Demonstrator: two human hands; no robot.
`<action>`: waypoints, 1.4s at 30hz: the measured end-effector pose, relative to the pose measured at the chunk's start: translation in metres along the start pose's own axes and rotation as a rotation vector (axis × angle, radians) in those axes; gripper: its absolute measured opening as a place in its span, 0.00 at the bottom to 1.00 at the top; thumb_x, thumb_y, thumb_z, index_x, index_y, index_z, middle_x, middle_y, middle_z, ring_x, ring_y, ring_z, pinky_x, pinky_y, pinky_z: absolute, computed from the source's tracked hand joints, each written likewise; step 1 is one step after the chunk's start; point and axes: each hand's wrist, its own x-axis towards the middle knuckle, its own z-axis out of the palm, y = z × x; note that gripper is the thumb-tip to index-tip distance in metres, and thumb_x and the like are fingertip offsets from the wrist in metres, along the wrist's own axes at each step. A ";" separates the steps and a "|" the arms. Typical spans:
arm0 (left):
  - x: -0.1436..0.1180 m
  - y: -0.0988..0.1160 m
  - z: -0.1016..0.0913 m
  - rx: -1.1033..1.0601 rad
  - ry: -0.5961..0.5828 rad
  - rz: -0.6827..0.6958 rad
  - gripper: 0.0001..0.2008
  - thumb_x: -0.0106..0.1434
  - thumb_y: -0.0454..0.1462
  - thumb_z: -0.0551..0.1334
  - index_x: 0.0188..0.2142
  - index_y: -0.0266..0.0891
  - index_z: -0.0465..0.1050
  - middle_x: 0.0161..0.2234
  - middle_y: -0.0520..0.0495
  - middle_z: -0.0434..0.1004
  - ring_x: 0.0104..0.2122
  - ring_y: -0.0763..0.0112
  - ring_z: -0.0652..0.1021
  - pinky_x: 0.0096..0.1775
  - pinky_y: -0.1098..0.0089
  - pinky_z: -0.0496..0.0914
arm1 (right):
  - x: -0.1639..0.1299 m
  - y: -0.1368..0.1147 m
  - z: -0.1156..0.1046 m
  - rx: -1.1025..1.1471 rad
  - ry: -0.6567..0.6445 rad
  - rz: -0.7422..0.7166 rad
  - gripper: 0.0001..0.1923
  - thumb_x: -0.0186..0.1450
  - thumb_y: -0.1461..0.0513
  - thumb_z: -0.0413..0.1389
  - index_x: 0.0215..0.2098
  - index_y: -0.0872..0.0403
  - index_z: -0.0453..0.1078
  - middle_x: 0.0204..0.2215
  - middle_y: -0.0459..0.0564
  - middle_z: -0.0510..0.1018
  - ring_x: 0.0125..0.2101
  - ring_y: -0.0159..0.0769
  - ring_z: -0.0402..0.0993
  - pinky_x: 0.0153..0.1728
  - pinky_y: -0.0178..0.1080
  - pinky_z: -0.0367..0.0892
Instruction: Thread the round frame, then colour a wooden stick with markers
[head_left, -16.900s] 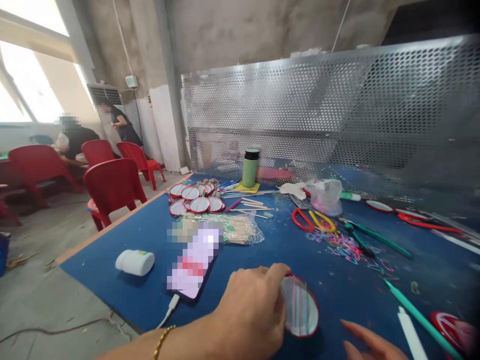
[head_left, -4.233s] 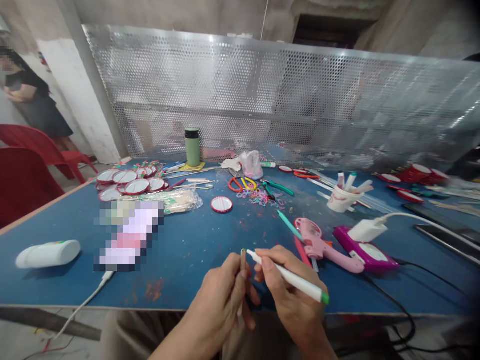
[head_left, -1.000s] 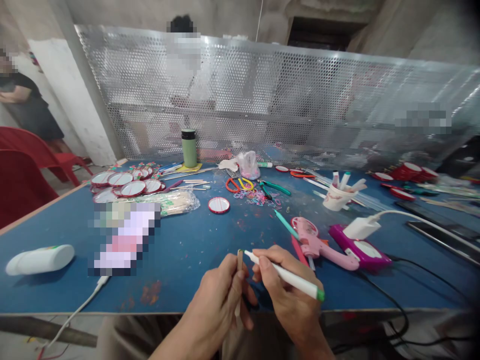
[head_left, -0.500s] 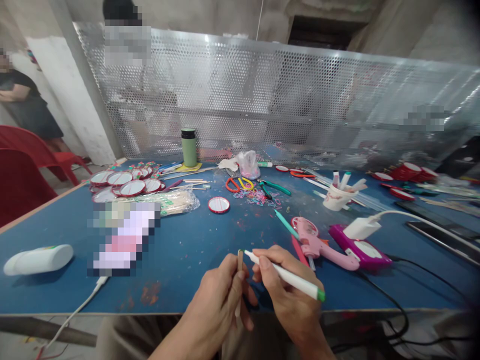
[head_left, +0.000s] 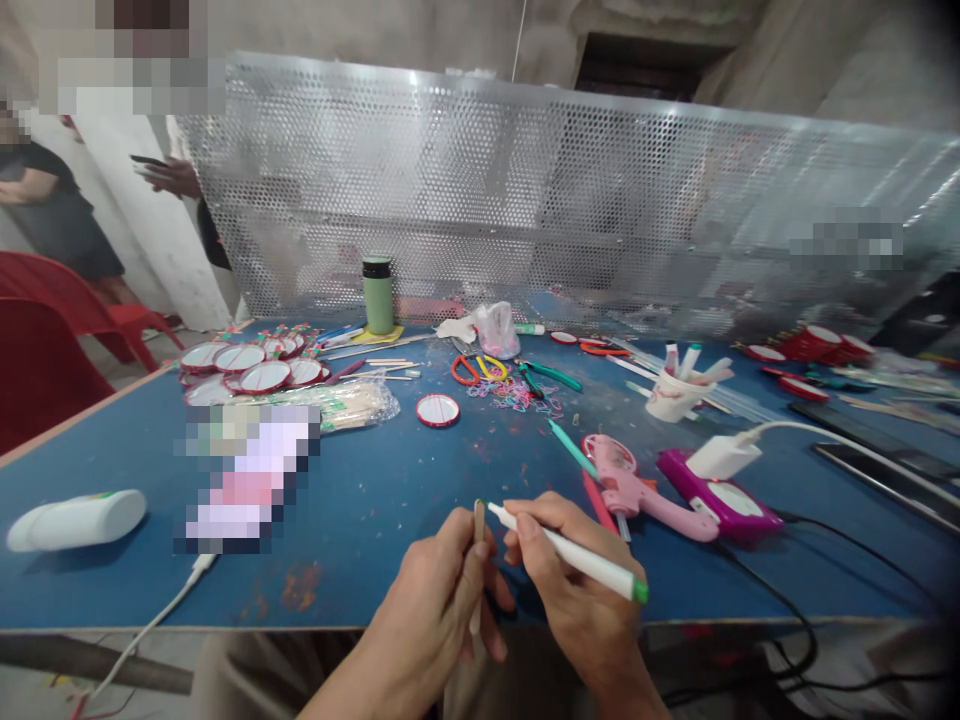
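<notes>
Fingers (head_left: 469,570) of the left hand (head_left: 435,620) pinch a wooden stick (head_left: 478,560) upright, while the right hand (head_left: 570,590) grips a white marker (head_left: 570,555), its tip at the stick's top. Colouring the stick looks under way; steady short strokes seem needed above the counter (head_left: 375,490).

— What is standing behind the blue table (head_left: 360,500)?
— A perforated metal screen (head_left: 525,200) is running along it, bare concrete wall (head_left: 390,35) rising beyond, red plastic chairs (head_left: 45,350) sitting left.
</notes>
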 end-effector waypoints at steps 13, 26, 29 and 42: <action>0.000 0.002 0.000 -0.004 0.007 0.005 0.17 0.72 0.50 0.47 0.37 0.40 0.61 0.26 0.50 0.78 0.17 0.76 0.77 0.17 0.80 0.62 | -0.001 0.001 0.000 0.008 -0.016 0.003 0.08 0.67 0.66 0.55 0.35 0.52 0.76 0.23 0.43 0.77 0.21 0.28 0.74 0.26 0.32 0.68; 0.001 0.000 0.001 -0.023 -0.010 0.019 0.17 0.71 0.50 0.48 0.38 0.40 0.61 0.27 0.51 0.76 0.17 0.78 0.77 0.17 0.82 0.62 | 0.000 -0.001 -0.001 -0.001 -0.024 0.013 0.09 0.68 0.65 0.54 0.34 0.54 0.76 0.22 0.44 0.76 0.20 0.30 0.73 0.23 0.32 0.67; 0.000 -0.001 0.001 -0.031 0.002 0.025 0.16 0.72 0.50 0.47 0.38 0.40 0.61 0.26 0.52 0.76 0.17 0.78 0.77 0.17 0.82 0.62 | 0.000 -0.001 -0.001 0.003 0.000 0.005 0.09 0.68 0.65 0.54 0.34 0.53 0.76 0.21 0.44 0.76 0.20 0.29 0.73 0.23 0.32 0.67; 0.001 0.004 0.000 0.045 -0.001 0.042 0.16 0.73 0.49 0.46 0.37 0.40 0.61 0.22 0.53 0.75 0.15 0.79 0.73 0.18 0.81 0.63 | 0.003 -0.003 -0.002 0.047 -0.095 -0.028 0.09 0.69 0.67 0.53 0.36 0.55 0.76 0.25 0.46 0.78 0.24 0.29 0.75 0.27 0.32 0.68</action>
